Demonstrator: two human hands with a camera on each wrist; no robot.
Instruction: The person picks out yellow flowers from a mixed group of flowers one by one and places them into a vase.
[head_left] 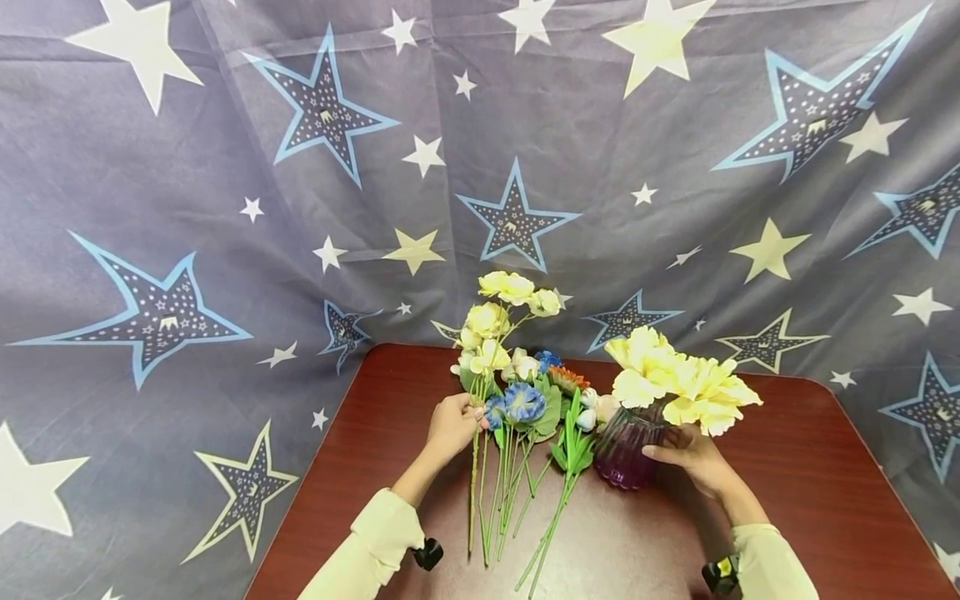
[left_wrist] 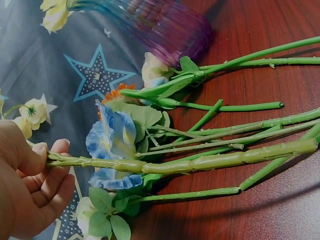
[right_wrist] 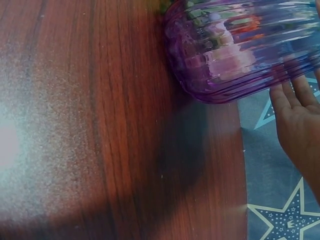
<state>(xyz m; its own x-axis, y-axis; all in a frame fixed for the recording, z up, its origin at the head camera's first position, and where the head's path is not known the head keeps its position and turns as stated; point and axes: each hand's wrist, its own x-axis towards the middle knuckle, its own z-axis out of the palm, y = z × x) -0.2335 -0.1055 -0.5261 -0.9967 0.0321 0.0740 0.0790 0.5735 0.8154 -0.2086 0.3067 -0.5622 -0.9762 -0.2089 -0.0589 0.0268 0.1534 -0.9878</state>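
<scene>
My left hand [head_left: 452, 429] pinches the thick green stem [left_wrist: 200, 162] of an artificial yellow flower spray [head_left: 487, 319] between thumb and fingers. The spray stands roughly upright, its lower stem reaching down over the table. Around a ribbed glass vase [head_left: 626, 454], purple at the base and bluish higher up, curls my right hand [head_left: 693, 458], thumb in front. Large pale yellow blossoms [head_left: 645, 367] rise at the vase's mouth; their stems are hidden. In the right wrist view the fingers of my right hand [right_wrist: 300, 120] touch the vase's side [right_wrist: 215, 60].
Beside the held stem lie blue flowers [head_left: 525, 402], an orange flower [head_left: 567, 379] and white buds [head_left: 587, 408], their green stems [head_left: 555, 525] pointing toward me. Behind the reddish-brown table [head_left: 795, 483] hangs a grey cloth [head_left: 420, 200] printed with stars.
</scene>
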